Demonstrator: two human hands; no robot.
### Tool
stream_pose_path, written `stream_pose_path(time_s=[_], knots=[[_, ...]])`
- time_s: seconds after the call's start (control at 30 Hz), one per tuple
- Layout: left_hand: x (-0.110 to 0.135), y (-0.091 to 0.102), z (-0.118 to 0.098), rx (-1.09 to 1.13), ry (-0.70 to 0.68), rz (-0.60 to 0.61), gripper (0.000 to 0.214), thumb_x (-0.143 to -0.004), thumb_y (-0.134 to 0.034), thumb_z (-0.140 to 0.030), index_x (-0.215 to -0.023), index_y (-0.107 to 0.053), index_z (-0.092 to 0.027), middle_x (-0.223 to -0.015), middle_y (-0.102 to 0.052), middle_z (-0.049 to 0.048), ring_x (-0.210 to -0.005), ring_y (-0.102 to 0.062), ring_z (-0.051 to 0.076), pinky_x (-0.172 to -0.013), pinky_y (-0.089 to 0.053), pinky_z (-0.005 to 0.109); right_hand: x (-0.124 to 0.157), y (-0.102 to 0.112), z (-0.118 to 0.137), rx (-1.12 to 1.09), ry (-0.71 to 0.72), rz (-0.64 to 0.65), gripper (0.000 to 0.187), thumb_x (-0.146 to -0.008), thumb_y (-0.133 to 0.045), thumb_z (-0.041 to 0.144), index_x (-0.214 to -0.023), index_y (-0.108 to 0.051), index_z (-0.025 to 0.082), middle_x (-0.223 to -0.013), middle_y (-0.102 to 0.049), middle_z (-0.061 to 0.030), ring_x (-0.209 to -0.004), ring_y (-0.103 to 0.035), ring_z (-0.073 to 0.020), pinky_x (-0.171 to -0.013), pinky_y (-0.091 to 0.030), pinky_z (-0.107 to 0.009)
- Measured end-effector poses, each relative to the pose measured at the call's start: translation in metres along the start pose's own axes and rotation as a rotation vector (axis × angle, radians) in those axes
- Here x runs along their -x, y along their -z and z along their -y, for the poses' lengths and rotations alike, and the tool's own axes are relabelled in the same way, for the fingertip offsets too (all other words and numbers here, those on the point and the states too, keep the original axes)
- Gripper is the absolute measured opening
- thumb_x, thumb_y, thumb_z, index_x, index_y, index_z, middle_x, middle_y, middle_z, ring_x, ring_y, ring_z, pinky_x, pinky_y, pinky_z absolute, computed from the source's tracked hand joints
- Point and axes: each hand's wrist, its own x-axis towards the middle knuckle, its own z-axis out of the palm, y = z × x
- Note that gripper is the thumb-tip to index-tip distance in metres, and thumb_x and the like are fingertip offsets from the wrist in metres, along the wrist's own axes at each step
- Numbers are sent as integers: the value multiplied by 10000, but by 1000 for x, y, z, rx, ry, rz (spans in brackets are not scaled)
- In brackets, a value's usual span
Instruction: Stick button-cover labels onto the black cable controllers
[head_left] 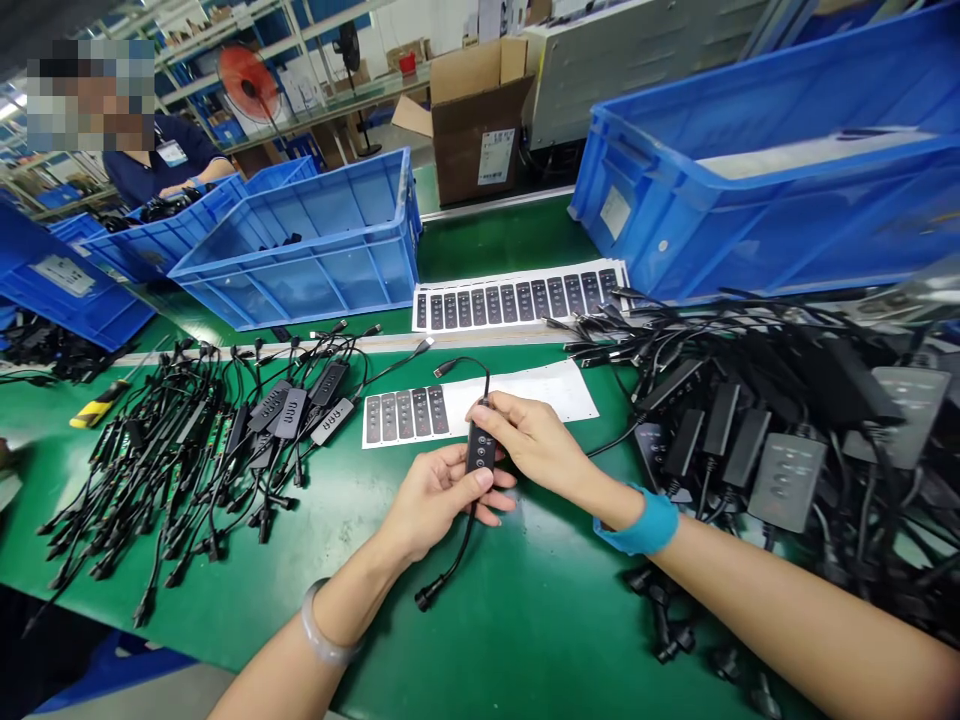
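Between my two hands is a small black cable controller (pixel 481 452) with round button marks on its face. My left hand (pixel 442 490) grips its lower end, thumb on top and fingers beneath. My right hand (pixel 532 440) pinches the upper end, thumb lying on the face. One cable runs from its top to a USB plug (pixel 445 368); another hangs down to a round black connector (pixel 429 594). Just behind my hands lies a white label sheet (pixel 555 392), dark button labels in its left part and bare backing on the right.
Piles of black cabled controllers lie left (pixel 289 412) and right (pixel 787 480). More label sheets (pixel 517 300) lie behind. Blue crates (pixel 300 265) stand along the back, near a cardboard box (pixel 480 130). A yellow-black tool (pixel 99 404) is far left. A co-worker (pixel 161 165) sits beyond.
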Motion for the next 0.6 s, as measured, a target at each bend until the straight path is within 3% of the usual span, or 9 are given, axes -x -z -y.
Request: stream_pose_path(time_s=[0.13,0.3,0.47,0.6], knots=[[1,-1,-2,-10,-13,-47,491,-733,-746,-477,-1022,-619,-101,-821,-705,88,-664,-691,162,-532,-521,204,1,1,2,-57,27,6,434,-952,-352,472,-961,-641,149,-650,-561,-3,-600,-535,-147,-571,-406,-258],[-1,0,0,-35,-62,-98,456,-776,-662,-551,-881,-606,-111,-738,-666,52,-553,-645,128,-469,-488,195,5,-3,4,62,117,68,362,-858,-493,282,-1187,-566,152,-748,-616,-8,-664,-558,-152,-623,-424,-259],[-5,1,4,-85,-75,-108,463,-762,-668,-559,-880,-611,-114,-739,-660,47,-543,-630,118,-493,-495,204,8,-8,8,194,77,24,326,-842,-492,235,-1142,-571,134,-674,-602,2,-562,-546,-134,-518,-389,-229],[-6,8,2,-207,-105,-75,519,-838,-552,-578,-1061,-618,-114,-936,-700,124,-817,-691,206,-709,-560,303,1,5,21,277,129,8,282,-879,-474,249,-1121,-576,147,-744,-647,-18,-544,-549,-133,-497,-392,-229]])
